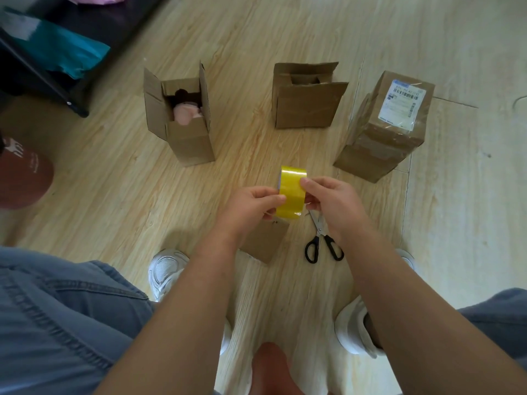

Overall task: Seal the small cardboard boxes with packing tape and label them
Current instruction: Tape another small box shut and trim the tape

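1 yellow tape roll, held up.
Left hand and right hand pinch its sides; scissors lie nearby.

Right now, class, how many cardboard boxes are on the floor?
4: the left box, open, holds something pink; the middle box, open; the labelled box, taped, at right; the near box, partly hidden under the left hand.
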`<control>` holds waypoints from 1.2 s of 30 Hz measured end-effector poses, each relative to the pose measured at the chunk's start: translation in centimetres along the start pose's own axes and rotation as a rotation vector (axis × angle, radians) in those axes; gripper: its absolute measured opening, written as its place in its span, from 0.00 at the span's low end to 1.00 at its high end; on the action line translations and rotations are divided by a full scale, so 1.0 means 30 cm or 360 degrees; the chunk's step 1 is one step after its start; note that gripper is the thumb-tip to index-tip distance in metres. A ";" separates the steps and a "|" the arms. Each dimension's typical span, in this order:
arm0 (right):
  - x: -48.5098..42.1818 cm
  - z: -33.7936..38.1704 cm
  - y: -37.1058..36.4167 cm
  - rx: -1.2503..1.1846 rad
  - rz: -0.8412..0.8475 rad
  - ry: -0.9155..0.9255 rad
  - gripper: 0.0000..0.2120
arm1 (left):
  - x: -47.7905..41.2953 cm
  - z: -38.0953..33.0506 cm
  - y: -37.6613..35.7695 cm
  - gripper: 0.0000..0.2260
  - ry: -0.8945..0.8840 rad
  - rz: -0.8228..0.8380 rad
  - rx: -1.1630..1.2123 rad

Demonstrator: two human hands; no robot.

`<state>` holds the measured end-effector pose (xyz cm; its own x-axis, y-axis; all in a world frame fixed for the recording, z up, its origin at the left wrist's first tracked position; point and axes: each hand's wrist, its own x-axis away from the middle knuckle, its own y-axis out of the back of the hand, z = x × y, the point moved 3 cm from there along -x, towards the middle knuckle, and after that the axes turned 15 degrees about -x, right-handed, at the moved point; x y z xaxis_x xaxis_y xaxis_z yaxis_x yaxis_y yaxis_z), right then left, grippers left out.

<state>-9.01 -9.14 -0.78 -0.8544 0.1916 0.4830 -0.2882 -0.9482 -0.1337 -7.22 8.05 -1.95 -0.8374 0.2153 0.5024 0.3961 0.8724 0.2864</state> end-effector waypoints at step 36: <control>0.001 -0.023 -0.041 0.0126 0.0169 -0.0004 0.09 | -0.022 0.018 -0.001 0.09 0.0176 -0.0145 0.0502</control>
<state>-8.97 -7.80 -1.22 -0.8773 0.0888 0.4717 -0.1612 -0.9801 -0.1154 -6.86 8.11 -2.73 -0.8111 0.0963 0.5769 0.1710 0.9823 0.0766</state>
